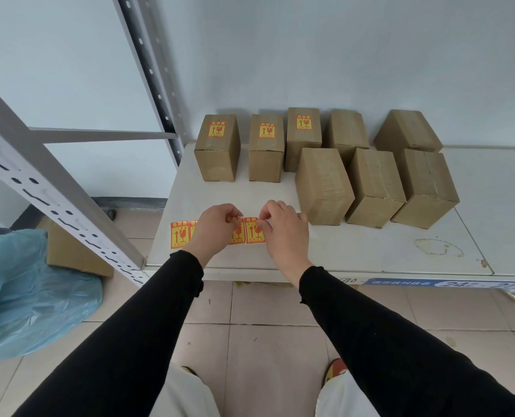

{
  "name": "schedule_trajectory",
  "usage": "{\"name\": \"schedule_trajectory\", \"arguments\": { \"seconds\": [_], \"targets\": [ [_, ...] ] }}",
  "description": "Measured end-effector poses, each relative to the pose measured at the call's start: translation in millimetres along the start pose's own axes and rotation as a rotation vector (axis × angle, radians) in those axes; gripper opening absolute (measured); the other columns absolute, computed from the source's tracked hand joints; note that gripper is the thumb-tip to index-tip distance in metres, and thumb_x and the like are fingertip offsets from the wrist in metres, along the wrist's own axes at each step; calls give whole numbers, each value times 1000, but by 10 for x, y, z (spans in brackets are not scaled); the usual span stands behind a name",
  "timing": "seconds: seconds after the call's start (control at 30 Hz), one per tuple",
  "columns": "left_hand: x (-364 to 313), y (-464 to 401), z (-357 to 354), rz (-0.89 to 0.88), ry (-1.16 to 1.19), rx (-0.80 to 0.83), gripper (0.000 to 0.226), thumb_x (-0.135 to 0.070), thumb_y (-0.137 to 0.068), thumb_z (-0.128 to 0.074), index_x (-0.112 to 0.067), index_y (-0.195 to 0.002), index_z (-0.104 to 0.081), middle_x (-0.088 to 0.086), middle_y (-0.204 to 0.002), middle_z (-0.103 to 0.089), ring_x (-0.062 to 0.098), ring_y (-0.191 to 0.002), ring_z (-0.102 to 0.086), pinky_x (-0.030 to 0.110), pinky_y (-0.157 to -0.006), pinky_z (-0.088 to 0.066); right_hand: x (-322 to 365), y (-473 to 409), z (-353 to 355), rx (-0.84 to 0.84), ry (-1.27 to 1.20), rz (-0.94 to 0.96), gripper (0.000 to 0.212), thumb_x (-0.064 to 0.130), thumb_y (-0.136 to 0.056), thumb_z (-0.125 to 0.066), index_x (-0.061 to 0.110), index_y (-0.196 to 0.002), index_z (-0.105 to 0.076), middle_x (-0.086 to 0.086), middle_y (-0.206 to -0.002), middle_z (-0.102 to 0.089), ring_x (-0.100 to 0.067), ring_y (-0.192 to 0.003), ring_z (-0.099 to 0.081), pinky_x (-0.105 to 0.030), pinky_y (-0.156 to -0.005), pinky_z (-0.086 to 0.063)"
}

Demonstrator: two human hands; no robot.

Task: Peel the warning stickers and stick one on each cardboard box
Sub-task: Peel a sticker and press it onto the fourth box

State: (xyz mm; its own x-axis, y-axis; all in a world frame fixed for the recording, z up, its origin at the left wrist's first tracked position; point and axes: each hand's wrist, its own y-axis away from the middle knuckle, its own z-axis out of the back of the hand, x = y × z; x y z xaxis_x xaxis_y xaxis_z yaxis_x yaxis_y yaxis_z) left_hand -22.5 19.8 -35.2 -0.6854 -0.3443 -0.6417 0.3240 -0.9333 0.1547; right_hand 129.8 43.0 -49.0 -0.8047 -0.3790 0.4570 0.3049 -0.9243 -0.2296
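Head view: only one camera, so it all comes from this.
Hands: left hand (212, 225) pins down the sticker strip (217, 233) near the shelf's front left corner, fingers pinched on its top edge. Right hand (280, 224) has fingertips together on the top corner of the rightmost sticker, looks like it's starting a peel, I'd guess.
Done: three boxes at the back left already wear a sticker on top, box 1 (217, 145), box 2 (266, 145), box 3 (303, 136).
Left: five plain boxes to their right, two at the back edge, three in a front row (376, 188). So a bit under halfway.
Surface: white shelf (370, 251), a bit grubby, ring stain near the front edge, blue label on the front lip.
Room: pale wall, grey rack posts on the left, tiled floor, blue plastic bag (24, 290) and a spare carton (69, 254) on the floor.
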Motion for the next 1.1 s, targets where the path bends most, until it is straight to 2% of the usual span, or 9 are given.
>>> {"name": "schedule_trajectory", "arguments": {
  "seconds": [0.07, 0.17, 0.37, 0.43, 0.53, 0.63, 0.8, 0.93, 1.1],
  "targets": [
    [27, 1, -14, 15, -6, -3, 15, -12, -99, -54, -19, -105, -66, 3, -100, -66, 17, -84, -61, 19, -58, -43, 21, 22, 3, 8, -93, -33, 15, 25, -98, -60, 28, -89, -49, 12, -83, -59, -12, -80, -56, -33, -79, -39],
    [63, -12, -38, 42, -33, -6, 18, -10, -98, -53, -19, -108, -66, 4, -104, -67, 18, -87, -60, 21, -63, -42, 34, 22, 60, -1, -251, -109, 14, 25, -100, -58, 27, -89, -49, 9, -83, -61, -11, -77, -60, -30, -68, -51],
    [-55, 39, 116, -5, 119, -111, 26, -20, -96, -62, -23, -122, -65, -3, -124, -55, 13, -86, -61, 19, -66, -46, 21, -127, 404, -59, -517, -92, 10, 23, -98, -62, 21, -92, -54, 8, -86, -63, -5, -80, -62, -12, -65, -44],
    [-246, 76, 217, -37, 324, -151, 16, -25, -97, -60, -21, -108, -70, -3, -111, -64, 13, -81, -62, 22, -67, -47, -6, -229, 580, -114, -566, -79, 10, 24, -97, -63, 20, -93, -56, 7, -86, -63, -6, -81, -62, -11, -67, -46],
    [-580, 151, 324, -56, 537, -57, 25, -39, -93, -64, -16, -96, -73, 5, -90, -67, 13, -74, -55, 30, -72, -48, -73, -373, 863, -177, -632, -62, 8, 22, -96, -65, 20, -96, -57, 6, -89, -64, -4, -84, -63, -14, -71, -49],
    [-857, 179, 336, -123, 545, 24, 28, -44, -87, -70, -16, -92, -73, 1, -79, -60, 13, -71, -49, 28, -69, -44, -163, -500, 1141, -191, -649, -59, 9, 21, -94, -66, 21, -98, -58, 9, -89, -64, 3, -81, -60, -6, -69, -44],
    [-1272, 18, 279, -168, 523, 50, 15, -30, -87, -75, -15, -92, -74, -11, -69, -58, 1, -61, -49, 17, -62, -40, -402, -690, 1451, -179, -692, -43, 6, 19, -93, -66, 19, -96, -61, 10, -86, -67, 2, -78, -61, -13, -70, -45],
    [-1597, -161, 189, -205, 505, 85, 10, -25, -89, -73, -15, -90, -75, -1, -79, -65, 7, -68, -52, 19, -64, -43, -646, -814, 1649, -204, -717, -34, 10, 12, -93, -66, 21, -90, -63, 8, -83, -68, 3, -73, -61, -11, -68, -47],
    [-2062, -520, -6, -177, 480, 105, 11, -28, -90, -70, -18, -91, -74, -4, -79, -67, 8, -71, -57, 21, -66, -46, -1040, -1201, 1860, -200, -609, -61, 9, 14, -95, -65, 22, -91, -67, 8, -90, -72, -8, -87, -69, -20, -77, -56]
  ]
}}
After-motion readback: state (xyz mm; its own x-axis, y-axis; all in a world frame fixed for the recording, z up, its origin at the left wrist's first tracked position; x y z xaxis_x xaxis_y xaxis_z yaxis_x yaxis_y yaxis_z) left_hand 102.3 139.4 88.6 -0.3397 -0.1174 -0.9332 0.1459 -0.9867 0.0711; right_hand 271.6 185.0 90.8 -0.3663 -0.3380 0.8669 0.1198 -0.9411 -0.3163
